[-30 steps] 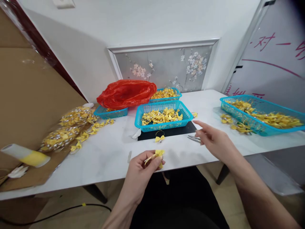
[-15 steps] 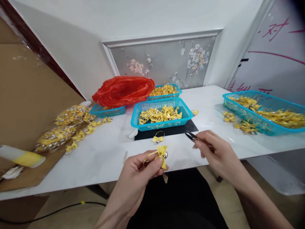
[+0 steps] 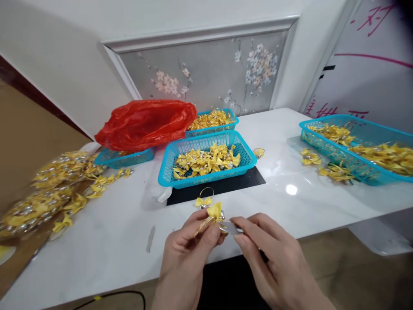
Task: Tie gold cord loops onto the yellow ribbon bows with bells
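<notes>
My left hand (image 3: 195, 243) pinches a yellow bow hair tie (image 3: 214, 210) between thumb and fingers; its gold loop hangs to the left and silver beads show on its right side. My right hand (image 3: 269, 249) is closed around tweezers (image 3: 229, 227), whose shiny tips reach the lower part of the bow beside my left thumb. Whether the tips grip anything is too small to tell. Just beyond my hands, another bow hair tie (image 3: 204, 201) lies on the white table (image 3: 135, 224), in front of the black mat (image 3: 254, 177).
On the mat stands a blue basket (image 3: 206, 177) of yellow bows. Behind it are a second basket (image 3: 211, 128) and a red plastic bag (image 3: 145, 125) over another basket. A large blue basket (image 3: 348, 161) stands at right, with loose bows beside it. Beaded bow bunches (image 3: 58, 181) lie at left.
My right hand has moved left and toward me, bringing the tweezers from beside the mat to the bow in my left hand. The head view has shifted slightly.
</notes>
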`<action>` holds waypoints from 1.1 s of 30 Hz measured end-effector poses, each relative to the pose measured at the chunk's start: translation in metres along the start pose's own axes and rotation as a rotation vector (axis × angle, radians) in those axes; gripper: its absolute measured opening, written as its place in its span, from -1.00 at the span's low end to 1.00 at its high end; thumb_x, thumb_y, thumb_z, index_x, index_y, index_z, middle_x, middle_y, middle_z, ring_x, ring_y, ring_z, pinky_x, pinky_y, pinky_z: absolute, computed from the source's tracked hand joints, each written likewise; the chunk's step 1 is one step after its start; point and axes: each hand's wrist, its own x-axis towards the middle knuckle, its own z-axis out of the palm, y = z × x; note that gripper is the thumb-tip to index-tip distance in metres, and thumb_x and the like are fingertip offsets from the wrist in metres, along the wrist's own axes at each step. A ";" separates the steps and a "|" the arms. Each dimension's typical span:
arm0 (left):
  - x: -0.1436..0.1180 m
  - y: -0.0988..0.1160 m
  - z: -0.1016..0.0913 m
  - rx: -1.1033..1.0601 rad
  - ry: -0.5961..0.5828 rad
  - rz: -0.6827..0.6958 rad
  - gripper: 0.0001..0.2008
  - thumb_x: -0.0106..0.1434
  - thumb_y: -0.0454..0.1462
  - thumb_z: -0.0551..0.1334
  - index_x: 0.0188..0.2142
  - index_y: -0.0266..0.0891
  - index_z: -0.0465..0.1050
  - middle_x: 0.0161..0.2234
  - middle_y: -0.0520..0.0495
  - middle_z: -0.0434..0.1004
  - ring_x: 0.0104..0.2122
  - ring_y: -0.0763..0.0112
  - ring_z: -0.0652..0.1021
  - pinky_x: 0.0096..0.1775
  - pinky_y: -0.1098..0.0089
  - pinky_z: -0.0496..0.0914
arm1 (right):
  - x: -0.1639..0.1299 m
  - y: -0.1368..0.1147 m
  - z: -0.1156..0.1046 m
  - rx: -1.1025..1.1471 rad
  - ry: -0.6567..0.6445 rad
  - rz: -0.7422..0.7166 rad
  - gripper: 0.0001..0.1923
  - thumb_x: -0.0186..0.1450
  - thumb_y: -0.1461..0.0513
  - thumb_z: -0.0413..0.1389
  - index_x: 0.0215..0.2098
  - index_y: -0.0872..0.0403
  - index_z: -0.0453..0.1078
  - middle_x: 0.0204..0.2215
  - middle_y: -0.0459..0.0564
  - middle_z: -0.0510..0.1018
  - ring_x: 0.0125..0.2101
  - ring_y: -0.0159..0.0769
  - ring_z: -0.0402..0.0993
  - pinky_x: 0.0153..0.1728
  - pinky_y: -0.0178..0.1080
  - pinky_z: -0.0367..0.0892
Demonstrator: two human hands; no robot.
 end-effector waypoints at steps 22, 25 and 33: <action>0.004 -0.009 0.020 -0.238 0.006 -0.104 -0.87 0.05 -0.22 0.50 -0.43 -0.25 0.69 -0.27 -0.04 0.54 -0.29 0.44 0.53 -0.23 0.59 0.52 | 0.012 0.001 0.010 0.183 0.037 0.140 -0.73 0.43 0.30 -0.01 -0.01 0.08 0.47 -0.34 0.00 0.47 -0.36 -0.34 0.47 -0.41 -0.34 0.39; 0.004 -0.010 0.020 -0.238 0.008 -0.113 -0.87 0.07 -0.22 0.48 -0.41 -0.24 0.69 -0.21 -0.05 0.54 -0.24 0.41 0.54 -0.23 0.58 0.52 | 0.013 0.000 0.010 0.201 0.050 0.159 -0.75 0.42 0.30 -0.01 -0.05 0.07 0.49 -0.37 -0.01 0.46 -0.39 -0.35 0.45 -0.47 -0.37 0.37; 0.003 -0.006 0.021 -0.250 0.010 -0.142 -0.87 0.05 -0.23 0.50 -0.49 -0.24 0.67 -0.38 0.01 0.50 -0.35 0.50 0.48 -0.25 0.60 0.51 | 0.014 -0.001 0.010 0.208 0.050 0.164 -0.75 0.42 0.30 -0.02 -0.09 0.07 0.49 -0.39 -0.02 0.45 -0.40 -0.32 0.44 -0.40 -0.29 0.37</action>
